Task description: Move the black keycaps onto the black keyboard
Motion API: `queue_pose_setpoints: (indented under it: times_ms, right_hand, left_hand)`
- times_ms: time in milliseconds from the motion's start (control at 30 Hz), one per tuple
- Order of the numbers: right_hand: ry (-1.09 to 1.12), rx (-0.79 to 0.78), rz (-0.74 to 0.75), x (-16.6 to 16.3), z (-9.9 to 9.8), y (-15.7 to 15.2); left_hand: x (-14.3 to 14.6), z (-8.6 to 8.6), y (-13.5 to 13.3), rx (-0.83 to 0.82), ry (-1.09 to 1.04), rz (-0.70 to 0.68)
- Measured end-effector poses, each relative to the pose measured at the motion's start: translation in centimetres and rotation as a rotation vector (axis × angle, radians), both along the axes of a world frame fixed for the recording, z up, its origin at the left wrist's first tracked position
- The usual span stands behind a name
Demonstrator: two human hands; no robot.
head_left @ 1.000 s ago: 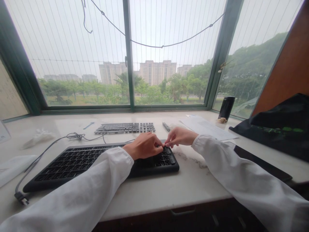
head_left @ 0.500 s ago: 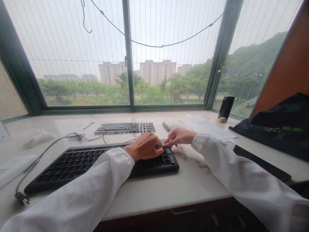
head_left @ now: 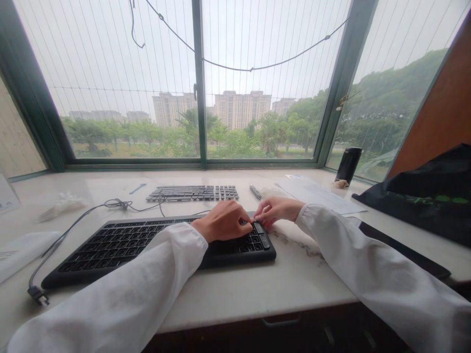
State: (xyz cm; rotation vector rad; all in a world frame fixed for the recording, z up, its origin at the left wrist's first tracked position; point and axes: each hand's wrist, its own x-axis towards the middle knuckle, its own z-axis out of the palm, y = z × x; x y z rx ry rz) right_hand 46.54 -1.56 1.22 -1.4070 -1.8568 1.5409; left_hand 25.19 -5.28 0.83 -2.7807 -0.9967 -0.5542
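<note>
A black keyboard (head_left: pixel 121 245) lies at a slant before me, many of its key positions showing bare sockets. Over its right part is my left hand (head_left: pixel 223 221), curled closed with thumb and forefinger together at the upper right keys. My right hand (head_left: pixel 278 210) comes in from the right, its fingers pinched at the keyboard's upper right corner, fingertips meeting those of the left. Whatever is between the fingertips is too small to make out. Behind the keyboard, loose keycaps (head_left: pixel 191 192) are laid out in rows.
A cable with a USB plug (head_left: pixel 39 295) runs along the left. Further back are a blue tool (head_left: pixel 137 188), a dark pen-like object (head_left: pixel 255 191), papers (head_left: pixel 320 196) and a black can (head_left: pixel 348 165). A black bag (head_left: pixel 423 196) and a dark flat device (head_left: pixel 405 247) lie right.
The camera view has shifted slightly, so everything appears a little further right. Both hands stay at the keyboard's upper right corner, with only small finger movement.
</note>
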Motion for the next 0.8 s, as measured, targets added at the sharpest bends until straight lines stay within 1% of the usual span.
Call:
queue_pose_setpoints:
  times_ms: [300, 467, 567, 667, 800]
  right_hand:
    - [-0.028, 0.018, -0.041, -0.3, -0.6, 0.5]
    - [-0.053, 0.070, 0.017, 0.2, 0.1, 0.2]
    - [-0.080, 0.162, 0.028, 0.6, 0.8, 0.0]
    - [-0.121, 0.274, 0.038, 0.8, 1.2, -0.1]
    - [-0.123, 0.455, 0.089, 0.5, 0.9, 0.0]
  left_hand:
    - [0.3, 0.0, 0.0, 0.026, 0.023, 0.002]
    - [-0.1, 0.2, 0.3, 0.046, 0.030, 0.003]
    - [-0.6, 0.5, 0.4, 0.086, -0.026, 0.034]
    - [-0.9, 0.6, 0.5, 0.128, -0.032, 0.097]
    - [-0.9, 0.5, 0.5, 0.154, -0.024, 0.141]
